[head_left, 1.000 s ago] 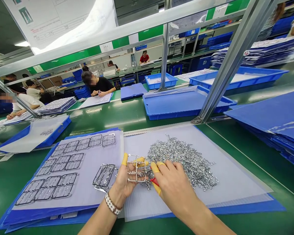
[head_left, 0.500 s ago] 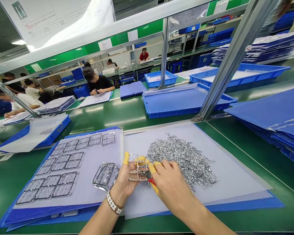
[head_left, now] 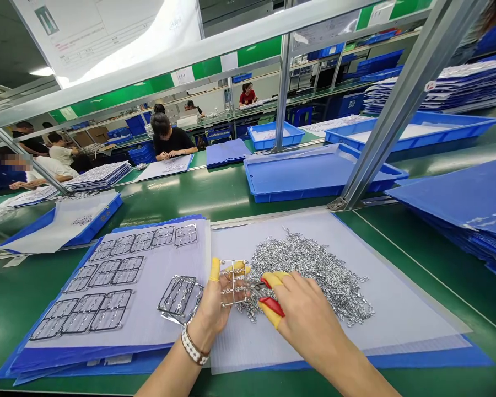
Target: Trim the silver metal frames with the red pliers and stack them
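Left hand: fingers closed around a silvery frame (head_left: 233, 282), held up; the left hand (head_left: 214, 311) has yellow finger covers.
Right hand: wrapped around red-handled pliers (head_left: 273, 306), handles spread; the right hand (head_left: 301, 303) wears yellow covers too.
Plier tips: at the frame's right edge — whether they touch it, I cannot tell.
Small parts: a silvery pile (head_left: 310, 270) just beyond and right of the hands, on a whitish sheet (head_left: 400, 309).
Frame stack: overlapping frames (head_left: 179, 298) just left of the left hand.
Frame rows: three rows of dark-edged frames (head_left: 104, 273) farther left.
Far side: a blue tray (head_left: 297, 179) on the green table (head_left: 182, 198).
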A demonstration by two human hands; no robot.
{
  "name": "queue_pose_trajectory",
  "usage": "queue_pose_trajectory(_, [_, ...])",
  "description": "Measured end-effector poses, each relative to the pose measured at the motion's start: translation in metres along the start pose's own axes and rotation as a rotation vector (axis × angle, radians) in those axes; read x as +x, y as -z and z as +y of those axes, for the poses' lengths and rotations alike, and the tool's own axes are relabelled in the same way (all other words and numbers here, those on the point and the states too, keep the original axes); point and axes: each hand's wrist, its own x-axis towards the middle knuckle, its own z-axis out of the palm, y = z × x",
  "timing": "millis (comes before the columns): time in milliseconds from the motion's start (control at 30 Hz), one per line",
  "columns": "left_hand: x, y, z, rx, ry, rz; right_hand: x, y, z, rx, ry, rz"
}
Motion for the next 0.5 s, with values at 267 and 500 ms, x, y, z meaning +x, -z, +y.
queue_pose_trajectory(267, [-0.014, -0.013, -0.014, 0.700, -0.737, -0.131, 0.017, -0.029, 0.003, 1.206, -0.504, 0.043])
queue_pose_trajectory(500, [-0.010, -0.011, -0.016, 0.286, -0.571, 0.107, 0.013, -0.039, -0.005, 0.875, -0.311, 0.326])
